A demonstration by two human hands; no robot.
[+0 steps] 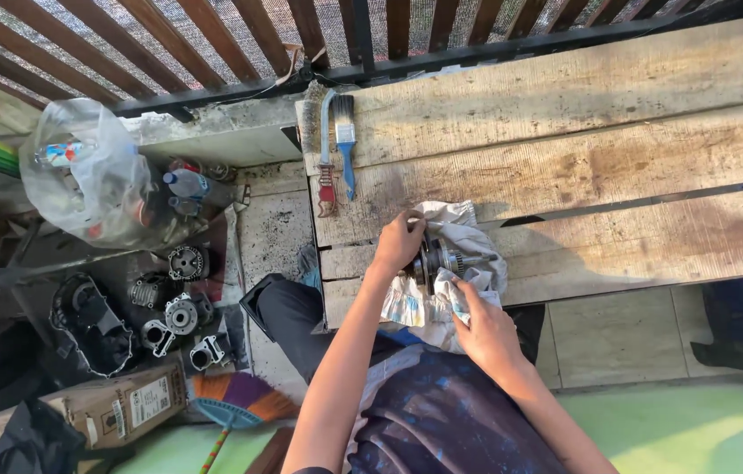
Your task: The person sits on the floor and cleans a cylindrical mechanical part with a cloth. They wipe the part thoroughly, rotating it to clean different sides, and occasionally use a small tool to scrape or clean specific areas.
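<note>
Weathered wood planks make up the bench point(564, 132) you work at, stained dark in patches. Your left hand point(399, 243) is curled over the top of a round metal engine part point(435, 260), fingers closed on its rim, holding it upright on the plank near the bench's front edge. Your right hand point(484, 329) is closed around a bunch of the white rag point(468, 235), pressed up against the part's near side; the rest of the rag spreads under and behind the part. A toothed shaft end sticks out of the part toward the right (hard to tell more, it's small and half wrapped).

Step in hand, as a judgement: wiping the part clean while the left hand steadies it. Next move likely calls for turning the part in your left-hand grip so the rag reaches an unwiped face, keeping the shaft clear of snagging cloth.

At the bench's back-left lie a blue-handled paintbrush point(346, 145) and a wire brush point(326, 167), touching neither hand. On the floor to the left: a cluster of dark engine castings point(169, 312), a clear plastic bag point(90, 171) of bottles, a cardboard box point(117, 405), a colourful broom point(235, 405).
</note>
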